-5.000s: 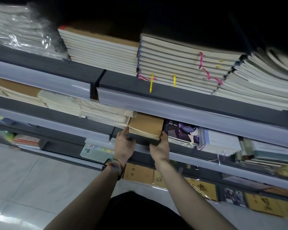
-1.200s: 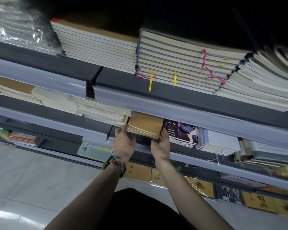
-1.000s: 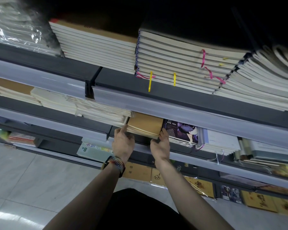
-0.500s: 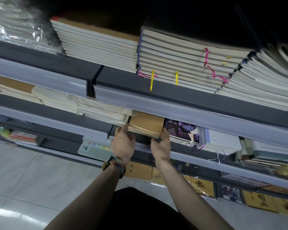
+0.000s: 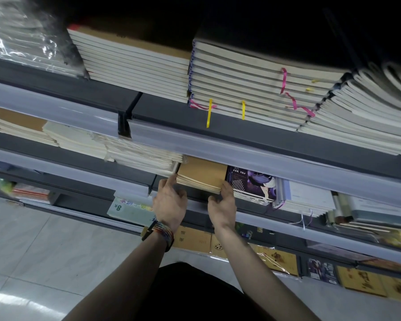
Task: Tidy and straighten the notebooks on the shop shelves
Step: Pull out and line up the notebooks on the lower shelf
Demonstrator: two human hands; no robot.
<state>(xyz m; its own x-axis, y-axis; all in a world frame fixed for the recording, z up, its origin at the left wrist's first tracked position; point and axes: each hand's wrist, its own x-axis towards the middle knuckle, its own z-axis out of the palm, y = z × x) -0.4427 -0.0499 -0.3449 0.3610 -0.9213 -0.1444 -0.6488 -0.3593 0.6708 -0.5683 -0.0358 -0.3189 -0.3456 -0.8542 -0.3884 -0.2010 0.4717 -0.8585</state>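
A long pale shelf strip (image 5: 287, 163) at 12 o'clock hid the back of the brown notebook stack (image 5: 202, 176). Wrapped pale notebooks (image 5: 137, 156) lay just beside the stack at 9 o'clock and a purple notebook (image 5: 250, 184) at 3 o'clock (it said "FOR YOU"). The left hand (image 5: 169, 202) and right hand (image 5: 222, 205), held apart, pressed the stack's two sides with their fingertips.

The shelves (image 5: 264, 135) were dark grey metal, set in tiers running diagonally across the view. Each tier carried a translucent pale strip (image 5: 287, 163) along its front edge. A black bracket (image 5: 124, 123) joined two sections of the upper tier. The floor (image 5: 44, 251) consisted of large pale glossy tiles, with a light reflection (image 5: 5, 295) at lower left. The space above the top tier was dark.
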